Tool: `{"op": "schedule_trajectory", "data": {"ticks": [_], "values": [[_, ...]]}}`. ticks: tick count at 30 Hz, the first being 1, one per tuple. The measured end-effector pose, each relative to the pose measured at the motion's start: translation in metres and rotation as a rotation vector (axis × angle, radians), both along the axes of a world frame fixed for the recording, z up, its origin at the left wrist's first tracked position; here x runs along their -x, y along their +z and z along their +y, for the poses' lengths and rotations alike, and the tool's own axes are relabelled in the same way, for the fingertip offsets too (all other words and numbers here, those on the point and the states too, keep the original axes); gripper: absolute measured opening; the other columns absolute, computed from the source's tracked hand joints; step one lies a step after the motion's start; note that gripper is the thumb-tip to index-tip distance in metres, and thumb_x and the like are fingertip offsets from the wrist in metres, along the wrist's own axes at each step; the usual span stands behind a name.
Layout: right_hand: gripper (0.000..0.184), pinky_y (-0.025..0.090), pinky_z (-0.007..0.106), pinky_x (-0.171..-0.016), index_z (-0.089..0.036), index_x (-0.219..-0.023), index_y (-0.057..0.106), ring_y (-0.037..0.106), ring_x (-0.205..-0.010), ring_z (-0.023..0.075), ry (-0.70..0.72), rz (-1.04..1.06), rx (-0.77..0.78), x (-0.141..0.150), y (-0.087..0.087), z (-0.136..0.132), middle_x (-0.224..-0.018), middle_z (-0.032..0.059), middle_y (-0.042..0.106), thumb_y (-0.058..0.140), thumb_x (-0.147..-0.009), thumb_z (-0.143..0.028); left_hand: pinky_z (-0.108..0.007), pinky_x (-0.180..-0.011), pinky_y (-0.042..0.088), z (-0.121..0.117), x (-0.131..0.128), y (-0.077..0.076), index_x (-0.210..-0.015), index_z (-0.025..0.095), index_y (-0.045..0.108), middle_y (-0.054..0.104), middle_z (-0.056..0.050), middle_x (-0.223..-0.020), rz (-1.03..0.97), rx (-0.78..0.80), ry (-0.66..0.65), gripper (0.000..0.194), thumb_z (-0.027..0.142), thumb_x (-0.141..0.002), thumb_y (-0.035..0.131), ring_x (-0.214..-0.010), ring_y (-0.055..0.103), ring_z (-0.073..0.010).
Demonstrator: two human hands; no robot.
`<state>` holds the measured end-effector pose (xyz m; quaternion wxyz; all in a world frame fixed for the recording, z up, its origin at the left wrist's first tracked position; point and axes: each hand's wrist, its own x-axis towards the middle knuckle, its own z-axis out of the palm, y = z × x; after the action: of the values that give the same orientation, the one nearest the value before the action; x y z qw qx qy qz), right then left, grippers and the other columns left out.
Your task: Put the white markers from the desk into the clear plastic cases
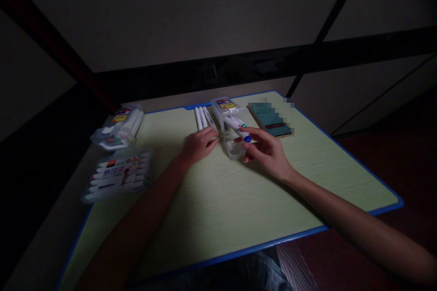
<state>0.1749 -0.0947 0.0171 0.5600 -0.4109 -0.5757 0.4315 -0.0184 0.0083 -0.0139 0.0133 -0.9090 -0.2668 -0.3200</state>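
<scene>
In my right hand (264,150) a white marker (243,133) with a blue end is pinched between thumb and fingers. It points into the mouth of a clear plastic marker case (225,110), which lies on the table with its lid (235,148) folded open toward me. A green-ended marker (242,125) shows at the mouth beside it. My left hand (200,145) rests left of the lid, its fingers loosely bent and thumb apart. Just beyond it lie several white markers (204,118) side by side; my fingers hide their near ends.
A phone (271,119) lies right of the case. At the table's left are another clear marker case (118,127) and a flat marker pack (119,175). The light tabletop (218,209) has a blue edge; a wall panel (205,18) rises behind it.
</scene>
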Motion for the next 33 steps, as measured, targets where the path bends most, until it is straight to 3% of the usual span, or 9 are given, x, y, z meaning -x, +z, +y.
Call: {"op": "schedule_trajectory", "data": {"ticks": [9, 18, 33], "values": [[0.048, 0.045, 0.022, -0.045, -0.026, -0.116, 0.05, 0.06, -0.05, 0.0079, 0.152, 0.145, 0.205, -0.0046, 0.0009, 0.0086, -0.101, 0.0027, 0.065, 0.065, -0.071, -0.023, -0.018, -0.054, 0.044, -0.001, 0.0001, 0.0015, -0.086, 0.015, 0.059, 0.063, -0.004, -0.086, 0.003, -0.007, -0.003, 0.009, 0.016, -0.079, 0.053, -0.064, 0.056, -0.0086], [0.042, 0.045, 0.024, -0.047, -0.031, -0.121, 0.049, 0.063, -0.056, 0.0098, 0.175, 0.214, 0.29, -0.005, 0.0002, 0.0101, -0.114, 0.0063, 0.06, 0.056, -0.08, -0.032, -0.018, -0.054, 0.044, -0.0015, -0.0004, 0.0028, -0.085, 0.014, 0.059, 0.063, -0.004, -0.086, -0.006, -0.012, -0.015, 0.01, 0.016, -0.08, 0.051, -0.063, 0.056, -0.0085], [0.044, 0.043, 0.021, -0.046, -0.026, -0.102, 0.039, 0.063, -0.054, 0.009, 0.163, 0.252, 0.35, 0.0024, 0.001, 0.0107, -0.111, 0.0019, 0.061, 0.065, -0.066, -0.022, -0.019, -0.053, 0.044, -0.0041, -0.0018, 0.0055, -0.085, 0.015, 0.059, 0.063, -0.004, -0.086, 0.011, 0.008, 0.007, 0.011, 0.017, -0.08, 0.049, -0.062, 0.055, -0.0084]]}}
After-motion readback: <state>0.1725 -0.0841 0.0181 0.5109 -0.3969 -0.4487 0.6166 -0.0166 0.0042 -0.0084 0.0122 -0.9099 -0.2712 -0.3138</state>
